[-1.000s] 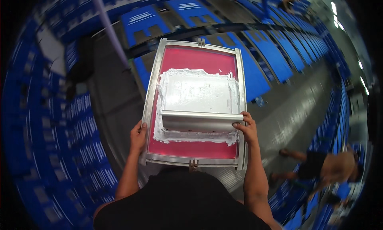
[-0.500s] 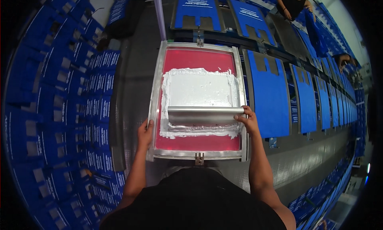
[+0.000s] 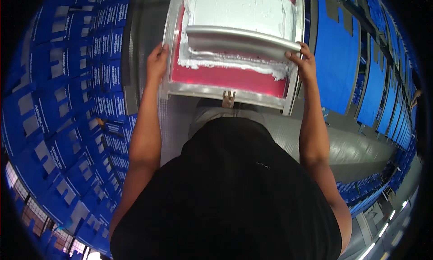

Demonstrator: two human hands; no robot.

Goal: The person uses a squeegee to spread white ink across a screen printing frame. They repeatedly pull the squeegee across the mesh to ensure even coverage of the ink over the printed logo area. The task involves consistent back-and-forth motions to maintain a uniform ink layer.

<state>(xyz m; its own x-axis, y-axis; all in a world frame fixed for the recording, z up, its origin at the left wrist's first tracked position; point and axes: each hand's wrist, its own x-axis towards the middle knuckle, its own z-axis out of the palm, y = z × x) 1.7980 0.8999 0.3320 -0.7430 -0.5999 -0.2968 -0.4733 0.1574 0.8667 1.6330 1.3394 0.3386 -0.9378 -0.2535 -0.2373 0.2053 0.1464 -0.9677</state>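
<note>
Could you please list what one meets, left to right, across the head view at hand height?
Blue printed sheets, dark grey surface, left hand, silver frame's left rail, metal squeegee, right hand, blue sheet on a board.

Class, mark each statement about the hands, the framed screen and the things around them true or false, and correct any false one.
1. The left hand is at the left side of the metal frame. True.
2. The right hand holds a wooden brush. False: the right hand holds one end of a metal bar.
3. White paste lies on the red screen. True.
4. The person's top is yellow. False: the top is black.
5. Blue pieces lie right of the frame. True.
</note>
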